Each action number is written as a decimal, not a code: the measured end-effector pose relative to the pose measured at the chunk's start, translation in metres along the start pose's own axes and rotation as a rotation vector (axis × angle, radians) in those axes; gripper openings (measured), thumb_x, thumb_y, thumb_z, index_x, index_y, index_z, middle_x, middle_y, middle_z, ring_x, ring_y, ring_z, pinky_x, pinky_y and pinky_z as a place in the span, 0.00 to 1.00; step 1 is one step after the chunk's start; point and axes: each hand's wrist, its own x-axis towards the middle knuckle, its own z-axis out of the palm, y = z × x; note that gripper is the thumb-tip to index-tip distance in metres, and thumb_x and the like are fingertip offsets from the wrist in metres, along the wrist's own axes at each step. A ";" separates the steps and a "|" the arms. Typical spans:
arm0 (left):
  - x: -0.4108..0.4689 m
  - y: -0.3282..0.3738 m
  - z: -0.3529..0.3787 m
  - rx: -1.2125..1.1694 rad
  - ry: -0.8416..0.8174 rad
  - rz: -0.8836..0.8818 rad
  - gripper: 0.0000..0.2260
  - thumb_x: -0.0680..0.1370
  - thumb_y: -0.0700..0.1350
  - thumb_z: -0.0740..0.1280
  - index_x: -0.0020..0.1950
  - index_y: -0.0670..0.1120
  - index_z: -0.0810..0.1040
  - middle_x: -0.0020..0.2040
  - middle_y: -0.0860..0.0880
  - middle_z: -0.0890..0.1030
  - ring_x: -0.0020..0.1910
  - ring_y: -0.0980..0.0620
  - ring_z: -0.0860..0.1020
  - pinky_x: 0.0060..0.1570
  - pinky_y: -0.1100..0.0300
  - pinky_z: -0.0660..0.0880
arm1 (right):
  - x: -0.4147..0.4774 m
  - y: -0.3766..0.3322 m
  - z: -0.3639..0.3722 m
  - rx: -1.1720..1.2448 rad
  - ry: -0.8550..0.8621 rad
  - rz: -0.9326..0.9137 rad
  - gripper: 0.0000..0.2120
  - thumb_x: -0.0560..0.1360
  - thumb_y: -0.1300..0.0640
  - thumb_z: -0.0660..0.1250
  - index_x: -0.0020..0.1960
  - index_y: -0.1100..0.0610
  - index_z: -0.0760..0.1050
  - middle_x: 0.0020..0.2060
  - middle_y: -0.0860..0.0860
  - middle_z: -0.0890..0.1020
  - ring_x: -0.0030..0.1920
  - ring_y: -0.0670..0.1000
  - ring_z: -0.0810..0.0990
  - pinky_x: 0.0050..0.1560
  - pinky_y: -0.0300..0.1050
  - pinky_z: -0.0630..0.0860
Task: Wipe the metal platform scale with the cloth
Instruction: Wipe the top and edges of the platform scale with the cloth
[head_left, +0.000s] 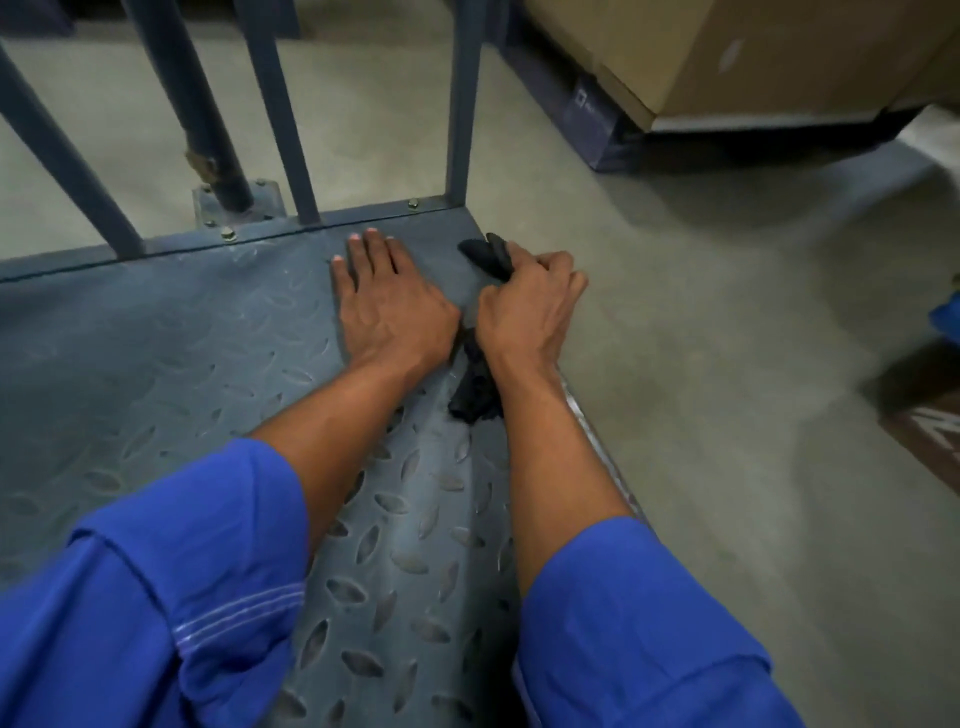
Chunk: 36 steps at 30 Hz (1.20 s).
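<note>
The metal platform scale (156, 353) is a grey-blue checker plate that fills the lower left of the view. My left hand (384, 301) lies flat on the plate near its far right corner, fingers spread. Right beside it, my right hand (530, 306) is closed around a black cloth (475, 395) at the platform's right edge. One end of the cloth sticks out past the fingers toward the corner, and the other trails back under my wrist.
Grey upright bars (462, 98) and a round post (208, 119) rise from the platform's far edge. Concrete floor (727, 364) lies to the right. Cardboard boxes (753, 52) on a dark pallet stand at the back right. A blue object (948, 317) shows at the right edge.
</note>
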 end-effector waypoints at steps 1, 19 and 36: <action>0.001 -0.002 0.002 -0.004 0.014 0.007 0.30 0.86 0.49 0.51 0.86 0.37 0.49 0.87 0.39 0.50 0.86 0.40 0.48 0.84 0.42 0.43 | 0.004 -0.001 0.001 -0.027 -0.077 0.019 0.23 0.77 0.61 0.62 0.72 0.55 0.76 0.62 0.59 0.75 0.63 0.60 0.68 0.63 0.46 0.66; 0.000 -0.008 0.009 -0.109 0.113 0.024 0.30 0.84 0.47 0.52 0.85 0.39 0.55 0.86 0.40 0.55 0.86 0.43 0.51 0.85 0.44 0.45 | 0.001 0.015 -0.013 -0.171 -0.235 -0.132 0.26 0.85 0.64 0.57 0.82 0.56 0.63 0.63 0.60 0.82 0.61 0.60 0.73 0.60 0.45 0.67; 0.014 -0.011 0.003 -0.109 0.039 0.058 0.26 0.88 0.49 0.49 0.87 0.43 0.54 0.88 0.46 0.52 0.87 0.44 0.46 0.84 0.42 0.41 | 0.028 -0.013 0.017 -0.211 -0.366 -0.177 0.26 0.88 0.45 0.46 0.85 0.49 0.57 0.84 0.45 0.55 0.79 0.57 0.64 0.76 0.53 0.59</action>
